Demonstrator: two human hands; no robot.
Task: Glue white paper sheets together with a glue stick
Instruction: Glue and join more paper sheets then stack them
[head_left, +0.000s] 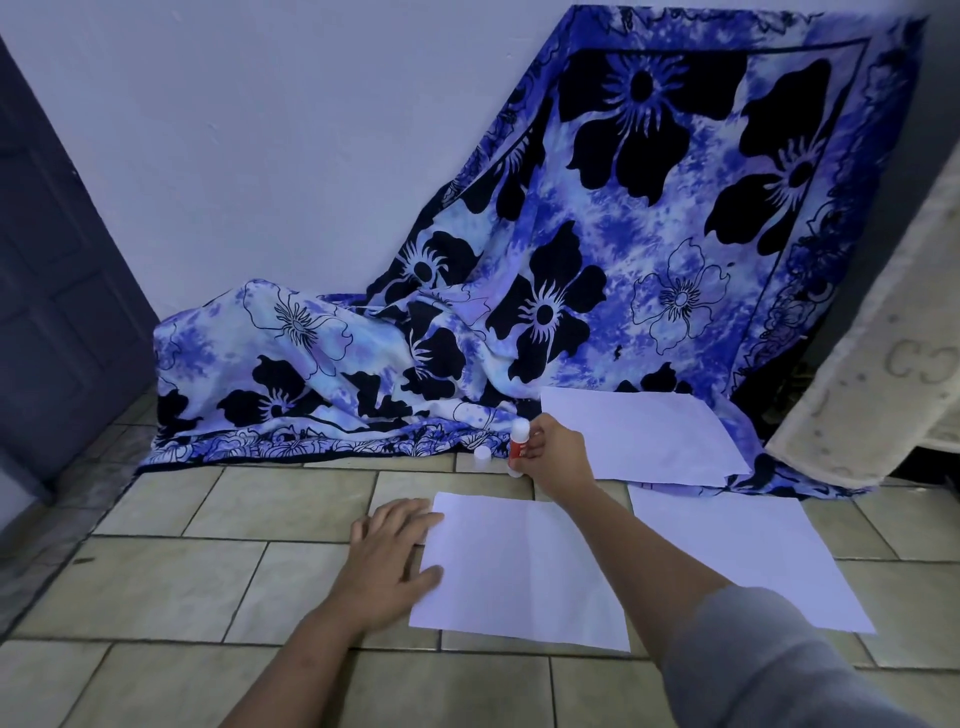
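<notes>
Head view. First speaker: Where is the glue stick (519, 448)?

Second speaker: Upright at the far edge of the near sheet (519, 571), its base at the tiled floor (249, 587). The right hand (558, 457) has its grip clamped round the red barrel. A small white cap (482, 453) sits on the floor just left of it, so I judge the stick is open.

First speaker: And the other hand?

Second speaker: The left hand (397, 545) lies flat with its grip apart. The palm is on the floor and the fingertips press the sheet's left edge.

First speaker: What else is there?

Second speaker: A second sheet (737, 551) lies to the right, partly under the near one's corner as far as I can tell. A third sheet (649, 436) rests farther off on the blue flowered cloth (519, 260).

First speaker: How should the gluing go?

Second speaker: Bring the stick down onto the near sheet and keep the left hand pinning it. Stroke away from the pinned edge so the paper doesn't buckle. Run glue right to the edges and corners, pressing lightly.
</notes>
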